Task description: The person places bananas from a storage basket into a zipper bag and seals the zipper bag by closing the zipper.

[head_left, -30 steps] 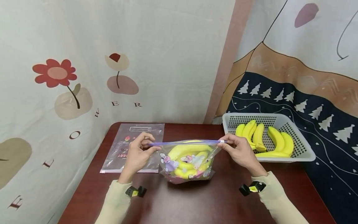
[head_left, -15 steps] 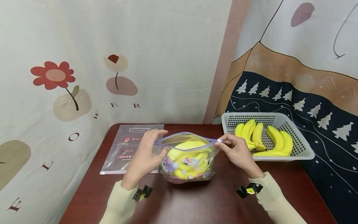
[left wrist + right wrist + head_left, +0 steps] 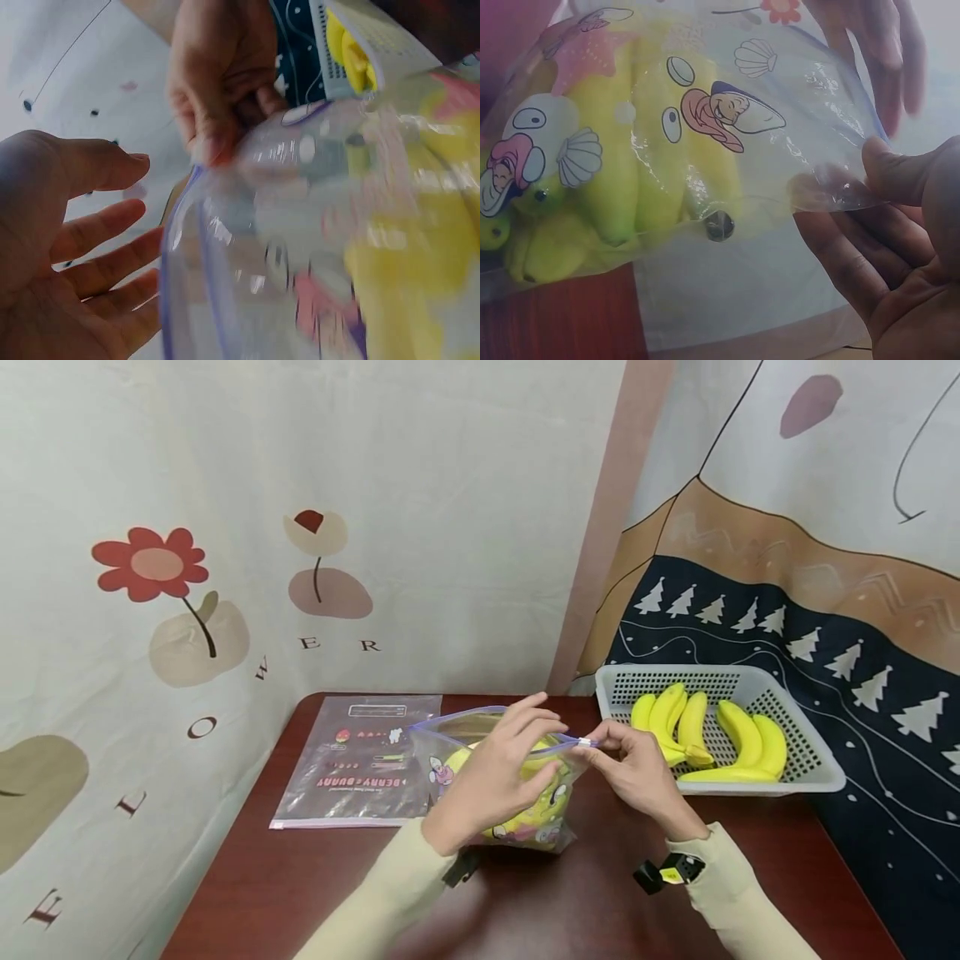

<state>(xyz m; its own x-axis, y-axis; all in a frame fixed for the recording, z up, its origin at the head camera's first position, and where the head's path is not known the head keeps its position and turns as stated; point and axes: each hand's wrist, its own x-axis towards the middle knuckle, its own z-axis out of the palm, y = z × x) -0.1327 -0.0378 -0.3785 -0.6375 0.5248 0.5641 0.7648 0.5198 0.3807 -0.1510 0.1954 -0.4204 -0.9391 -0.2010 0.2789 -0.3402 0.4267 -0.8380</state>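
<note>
A clear zip bag (image 3: 555,802) printed with cartoon figures stands on the table, its purple-edged mouth gaping. Yellow bananas (image 3: 604,150) show through its plastic. My right hand (image 3: 637,768) pinches the mouth's right corner, by the white slider (image 3: 585,742). My left hand (image 3: 498,777) is in front of the bag with fingers spread, hiding part of it in the head view. In the left wrist view, the left fingers (image 3: 112,217) are beside the purple zip edge and hold nothing.
A grey perforated basket (image 3: 813,768) with several bananas (image 3: 742,735) stands at the right back of the brown table (image 3: 247,893). A flat printed zip bag (image 3: 330,802) lies at the left. Printed curtains (image 3: 465,543) hang behind the table.
My left hand let go of the bag's left corner and moved right across its front. The mouth went from pulled straight to gaping. My right hand kept its pinch.
</note>
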